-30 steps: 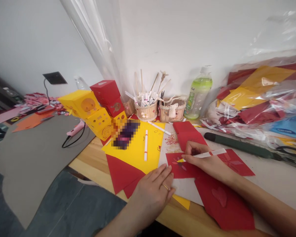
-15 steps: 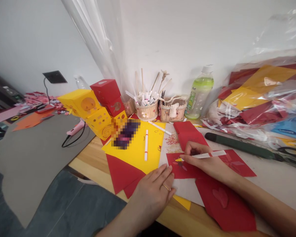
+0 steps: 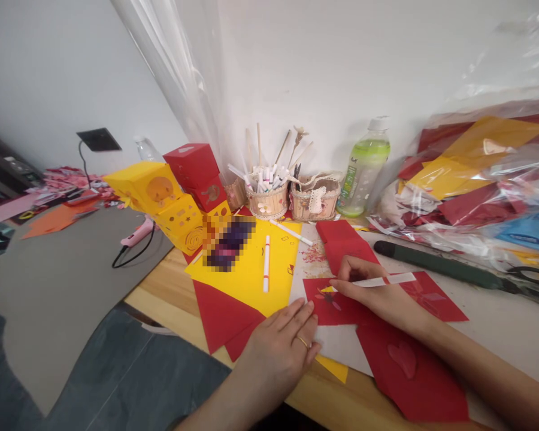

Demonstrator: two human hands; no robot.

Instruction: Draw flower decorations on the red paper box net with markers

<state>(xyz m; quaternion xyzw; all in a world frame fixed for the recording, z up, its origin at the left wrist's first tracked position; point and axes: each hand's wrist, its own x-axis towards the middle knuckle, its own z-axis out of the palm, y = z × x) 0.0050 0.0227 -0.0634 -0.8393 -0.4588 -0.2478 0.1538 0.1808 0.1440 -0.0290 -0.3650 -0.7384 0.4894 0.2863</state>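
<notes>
My right hand (image 3: 363, 287) is closed in a writing grip round a white marker (image 3: 402, 278), whose yellow tip end touches or hovers just over a red card (image 3: 314, 308); I cannot tell which. A small drawing with dark marks shows near the tip. My left hand (image 3: 282, 341), a ring on one finger, lies flat with fingers stretched out at the card's left edge. Under my right forearm is a red paper piece (image 3: 408, 359) with a heart shape. Behind the right hand lies a folded red paper (image 3: 341, 239).
A white marker with red bands (image 3: 266, 263) lies on a yellow sheet (image 3: 251, 296). Behind it stand a basket of markers (image 3: 267, 203), another basket (image 3: 314, 200) and a green-labelled bottle (image 3: 366, 170). Yellow boxes (image 3: 179, 218) and red boxes (image 3: 193, 164) are stacked at left.
My right hand and the marker have shifted very slightly to the right over the drawing. My left hand has stayed almost in place.
</notes>
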